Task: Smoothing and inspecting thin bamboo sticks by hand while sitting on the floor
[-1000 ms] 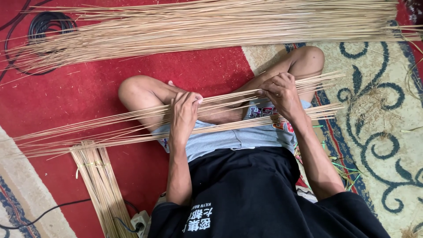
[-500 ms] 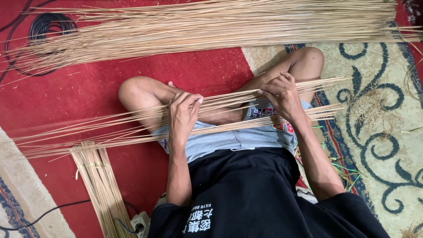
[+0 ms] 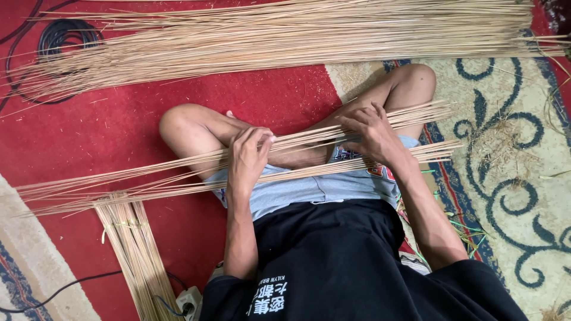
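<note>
**Both hands on the sticks across the lap**

I see two hands. Left hand (image 3: 247,160) is curled, fingers closed over the upper layer of the thin sticks (image 3: 178,172). Right hand (image 3: 372,134) lies on the same sticks with fingers spread and bent; I can't tell whether it's actually pinching any.

The sticks lie across the crossed legs in two loose layers, too many to count. Long axis runs left-right, tilted a little up toward the right. Right ends fan out over the patterned cream carpet (image 3: 511,148); left ends reach onto the red carpet (image 3: 119,125).

Other stick groups: one big loose pile (image 3: 285,35) at the top, roughly parallel, and one tied bundle (image 3: 137,249) at lower left, pointing toward the camera.

One coiled black cable (image 3: 59,38) at top left. One white power strip (image 3: 187,300) at the bottom edge, black cord attached.
</note>
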